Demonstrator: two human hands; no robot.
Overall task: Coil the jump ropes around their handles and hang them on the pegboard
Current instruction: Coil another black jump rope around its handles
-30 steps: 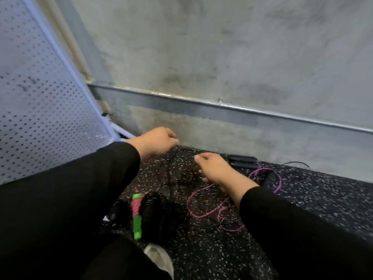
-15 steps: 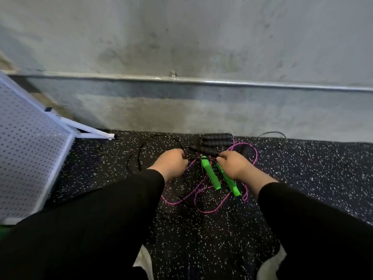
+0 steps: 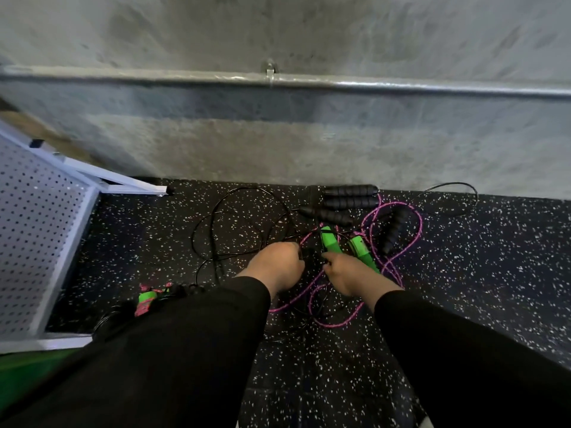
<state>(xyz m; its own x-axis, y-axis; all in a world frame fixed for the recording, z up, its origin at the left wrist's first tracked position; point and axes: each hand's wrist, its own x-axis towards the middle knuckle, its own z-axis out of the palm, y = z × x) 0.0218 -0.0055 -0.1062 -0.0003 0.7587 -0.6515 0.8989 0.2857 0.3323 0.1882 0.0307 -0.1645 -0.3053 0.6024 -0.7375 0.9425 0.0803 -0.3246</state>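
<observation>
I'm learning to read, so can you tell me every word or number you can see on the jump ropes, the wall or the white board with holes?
None: no word, number or logo can be read anywhere.
Green handles: plain, no print shows.
Black handles: ribbed grips only, no text.
Pegboard: only holes.
Wall and metal rail: bare, and blurred.
</observation>
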